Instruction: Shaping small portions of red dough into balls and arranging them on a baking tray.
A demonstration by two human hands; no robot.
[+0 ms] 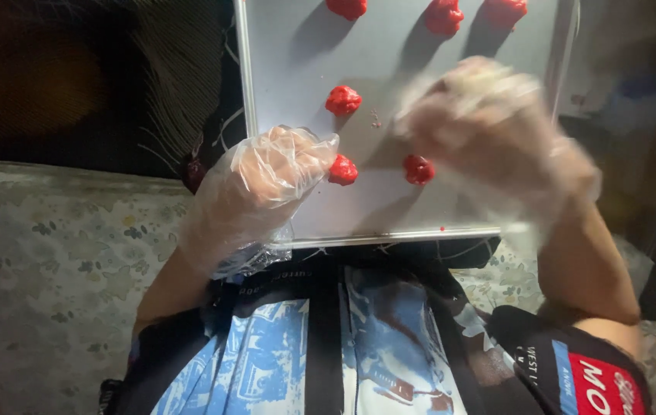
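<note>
A metal baking tray (389, 223) lies in front of me with several small red dough balls on it. My left hand (266, 184), in a clear plastic glove, is curled at the tray's near left, touching a red ball (342, 170). My right hand (489, 131), also gloved and blurred by motion, hovers over the tray's right side just above another red ball (419, 169). A further ball (342, 100) sits mid-tray, and more balls (443, 15) line the far edge. Neither hand visibly holds anything.
The tray rests on a dark patterned cloth (213, 131) beyond my lap. A pale floral cushion or mattress (59, 253) spreads to the left. My blue printed clothing (305, 346) fills the bottom. The surroundings to the right are dim and blurred.
</note>
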